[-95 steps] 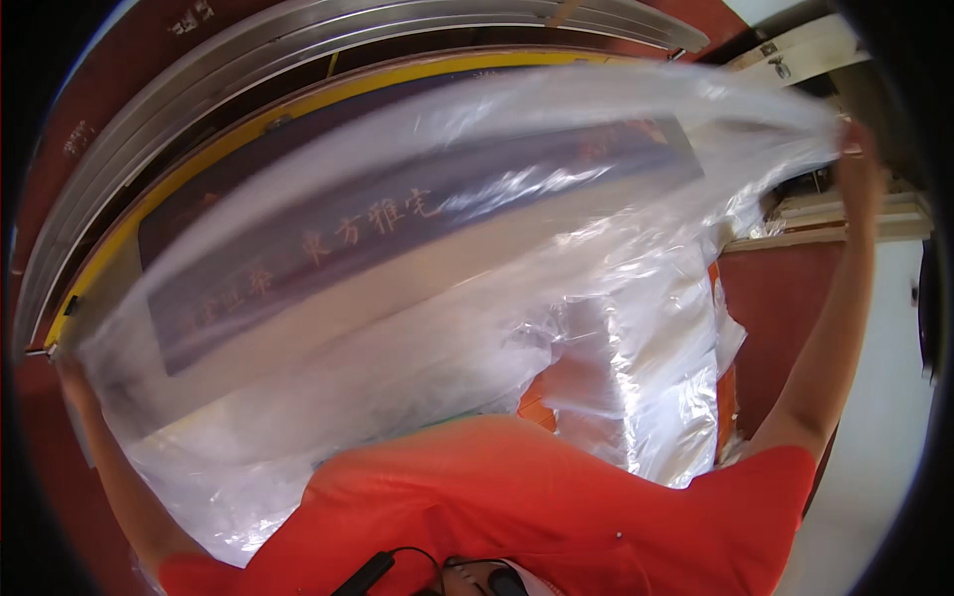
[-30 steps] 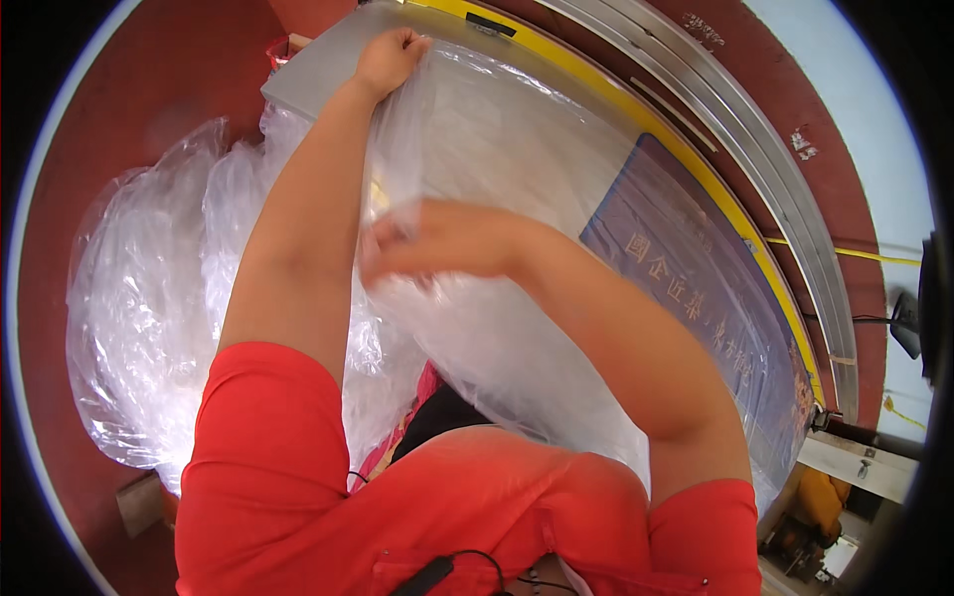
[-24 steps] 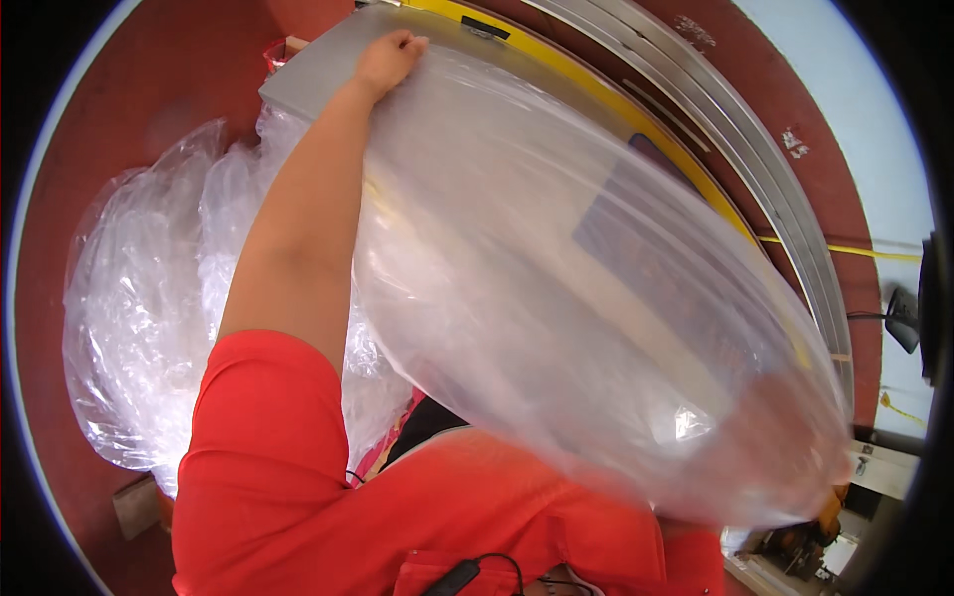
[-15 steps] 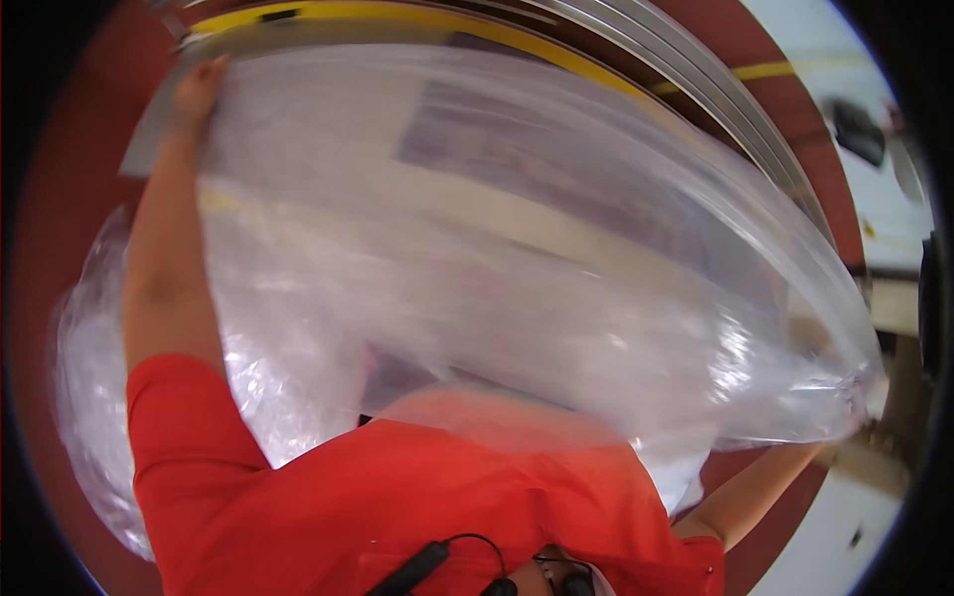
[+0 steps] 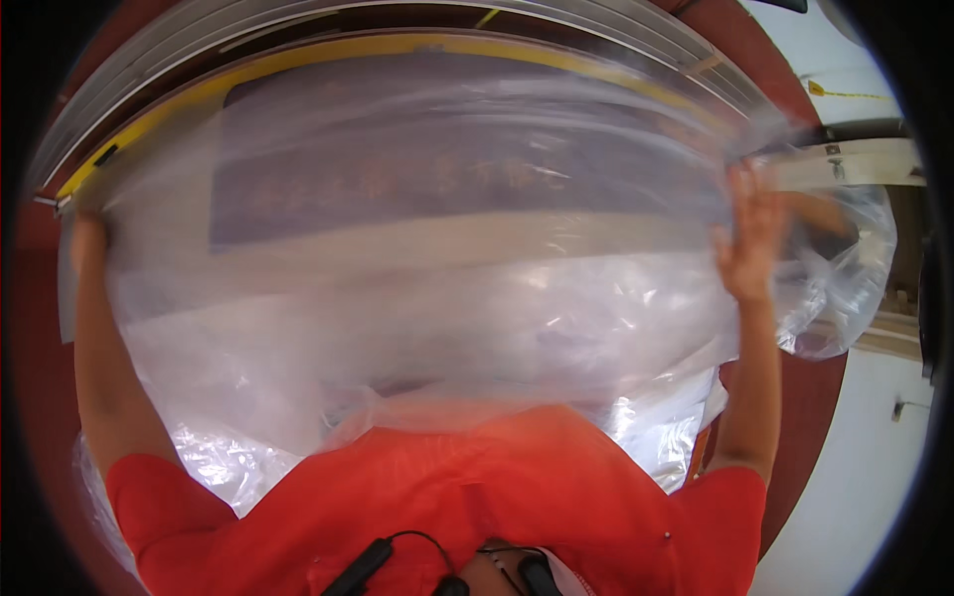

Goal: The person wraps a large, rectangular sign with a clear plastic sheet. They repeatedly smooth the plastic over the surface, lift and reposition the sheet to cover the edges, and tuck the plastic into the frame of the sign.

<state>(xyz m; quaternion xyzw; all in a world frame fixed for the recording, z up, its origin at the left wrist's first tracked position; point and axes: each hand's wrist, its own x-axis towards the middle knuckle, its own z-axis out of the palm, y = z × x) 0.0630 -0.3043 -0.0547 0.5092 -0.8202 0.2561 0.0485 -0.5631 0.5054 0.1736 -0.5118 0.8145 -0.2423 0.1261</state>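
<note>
One row of blurred orange lettering [image 5: 402,187] shows through clear plastic film [image 5: 447,318].

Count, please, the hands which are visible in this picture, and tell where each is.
2. The left hand is at the left end of the clear plastic film; the right hand is at its right side, blurred, fingers extended. No other hand shows.

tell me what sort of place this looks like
Probably a workshop or packing area, though I can't tell which. Pointing that way: a wide sheet of clear plastic film, a long yellow strip along its far side, and metal rails beyond the strip.
</note>
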